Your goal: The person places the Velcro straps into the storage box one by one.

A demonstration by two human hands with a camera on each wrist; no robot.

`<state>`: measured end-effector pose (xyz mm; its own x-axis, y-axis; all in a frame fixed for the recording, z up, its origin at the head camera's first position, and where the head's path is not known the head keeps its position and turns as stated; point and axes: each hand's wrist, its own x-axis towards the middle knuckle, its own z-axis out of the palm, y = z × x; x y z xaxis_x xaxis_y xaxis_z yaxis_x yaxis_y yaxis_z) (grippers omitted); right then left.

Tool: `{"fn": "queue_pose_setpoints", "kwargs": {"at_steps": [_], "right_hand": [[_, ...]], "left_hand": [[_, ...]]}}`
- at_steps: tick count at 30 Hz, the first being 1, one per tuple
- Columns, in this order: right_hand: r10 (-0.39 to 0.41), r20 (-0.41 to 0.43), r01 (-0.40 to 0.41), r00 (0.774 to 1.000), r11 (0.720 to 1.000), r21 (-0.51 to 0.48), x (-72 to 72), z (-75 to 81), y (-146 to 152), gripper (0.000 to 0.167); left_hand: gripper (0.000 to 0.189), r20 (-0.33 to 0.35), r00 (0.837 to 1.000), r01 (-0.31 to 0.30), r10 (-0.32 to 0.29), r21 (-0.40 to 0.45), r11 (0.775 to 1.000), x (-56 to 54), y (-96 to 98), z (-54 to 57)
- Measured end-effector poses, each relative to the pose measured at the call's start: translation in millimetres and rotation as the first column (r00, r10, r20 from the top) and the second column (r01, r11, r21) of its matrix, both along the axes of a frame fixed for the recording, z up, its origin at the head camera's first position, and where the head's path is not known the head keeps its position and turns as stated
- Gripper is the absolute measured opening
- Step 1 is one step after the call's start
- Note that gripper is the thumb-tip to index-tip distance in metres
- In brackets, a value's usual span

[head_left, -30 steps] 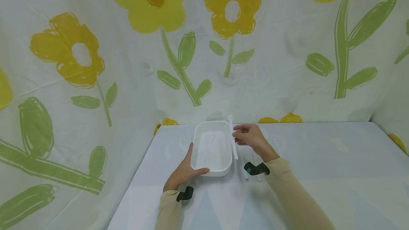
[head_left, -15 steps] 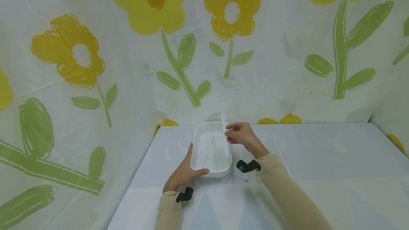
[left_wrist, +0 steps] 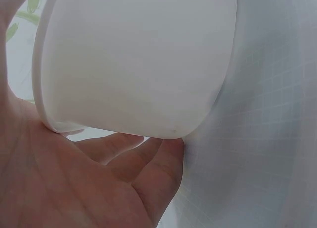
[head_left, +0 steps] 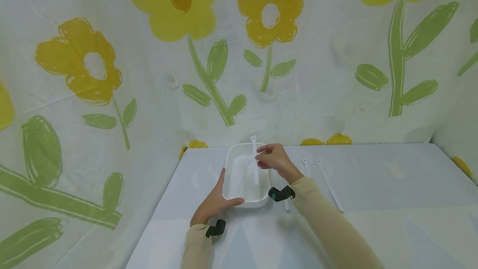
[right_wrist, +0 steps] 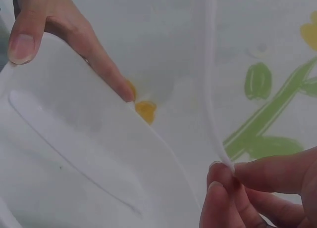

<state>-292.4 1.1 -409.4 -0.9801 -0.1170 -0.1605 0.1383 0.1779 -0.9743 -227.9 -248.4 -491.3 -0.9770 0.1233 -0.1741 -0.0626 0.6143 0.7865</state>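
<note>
My left hand holds the near left corner of a white plastic box, thumb over the near rim and fingers along the left wall. In the left wrist view its fingertips touch the box's side low down. Over the box, my right hand pinches a white cable tie between thumb and fingers. That strip stands lengthwise, its small head toward the far rim. A second white cable tie lies inside on the box floor, its tapered end showing in the right wrist view.
More white cable ties lie on the pale table to the right of the box: one near it, one partly behind the right forearm, another farther right. A flower-printed cloth hangs behind and at the left.
My right hand has moved left with the cable tie, from beside the box's right rim to over its inside. The left hand and the box have stayed in place.
</note>
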Motion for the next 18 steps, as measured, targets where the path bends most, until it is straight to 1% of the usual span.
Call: {"fn": "queue_pose_setpoints", "kwargs": {"at_steps": [5,10,14,18], "right_hand": [[-0.012,0.004,0.012,1.000,1.000,0.014,-2.7,-1.7,-8,0.030],[-0.020,0.010,0.020,1.000,0.999,0.026,-5.4,-1.9,-14,0.031],[-0.014,-0.002,0.014,1.000,1.000,0.001,-7.9,-2.8,-18,0.030],[-0.012,0.003,0.012,1.000,1.000,-0.022,-10.4,-6.4,-21,0.029]], "left_hand": [[0.135,0.000,1.000,-0.012,0.012,-0.013,1.000,0.2,1.9,-0.3],[0.135,-0.005,1.000,-0.002,0.002,-0.007,1.000,-0.4,1.8,0.8],[0.135,0.000,1.000,0.003,-0.003,-0.002,1.000,-1.2,0.5,0.2],[0.135,-0.004,1.000,0.007,-0.007,0.009,1.000,-0.9,-0.3,-1.4]]}}
